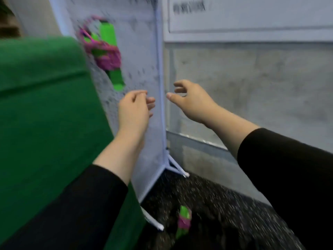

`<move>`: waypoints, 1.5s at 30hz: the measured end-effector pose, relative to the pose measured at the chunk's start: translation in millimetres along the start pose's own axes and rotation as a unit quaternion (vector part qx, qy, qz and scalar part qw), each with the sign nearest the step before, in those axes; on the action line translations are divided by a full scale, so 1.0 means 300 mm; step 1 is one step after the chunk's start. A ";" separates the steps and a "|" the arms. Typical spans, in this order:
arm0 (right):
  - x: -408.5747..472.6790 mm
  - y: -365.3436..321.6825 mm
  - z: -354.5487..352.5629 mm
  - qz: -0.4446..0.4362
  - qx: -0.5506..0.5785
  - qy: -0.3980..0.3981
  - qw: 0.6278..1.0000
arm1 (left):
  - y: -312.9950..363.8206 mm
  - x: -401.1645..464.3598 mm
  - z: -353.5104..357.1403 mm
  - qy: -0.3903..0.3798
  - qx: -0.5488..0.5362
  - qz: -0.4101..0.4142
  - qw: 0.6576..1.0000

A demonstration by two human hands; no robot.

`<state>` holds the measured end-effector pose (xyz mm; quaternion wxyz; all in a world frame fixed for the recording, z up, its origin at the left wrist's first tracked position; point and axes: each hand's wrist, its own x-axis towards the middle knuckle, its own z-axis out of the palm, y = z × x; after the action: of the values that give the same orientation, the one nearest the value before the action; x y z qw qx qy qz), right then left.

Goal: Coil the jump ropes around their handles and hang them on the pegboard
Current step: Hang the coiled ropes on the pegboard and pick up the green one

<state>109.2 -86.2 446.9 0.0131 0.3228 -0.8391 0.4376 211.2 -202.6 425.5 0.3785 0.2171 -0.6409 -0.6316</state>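
A jump rope (106, 55) with bright green handles and pink cord coiled around them hangs high on the white pegboard (140, 73). A second coiled rope (183, 221), also green and pink, lies on the dark speckled floor below. My left hand (134, 109) is in front of the pegboard's lower part, below the hung rope, fingers loosely curled and holding nothing. My right hand (192, 100) hovers just right of the board's edge, fingers apart and empty. The picture is blurred by motion.
A large green cloth-covered surface (41, 114) fills the left side, next to the pegboard. The pegboard stands on white feet (178, 170) on the floor. Behind it is a grey concrete wall (252, 83) with a white panel above.
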 end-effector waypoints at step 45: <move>-0.928 1.720 0.620 0.525 0.085 -0.069 0.844 | -1.711 -0.657 0.624 -0.363 0.406 -0.351 0.762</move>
<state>92.3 134.2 -127.1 -0.3038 -0.1369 -0.8416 0.4251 88.5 11.7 -100.2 -0.2541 0.3148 -0.8060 -0.4320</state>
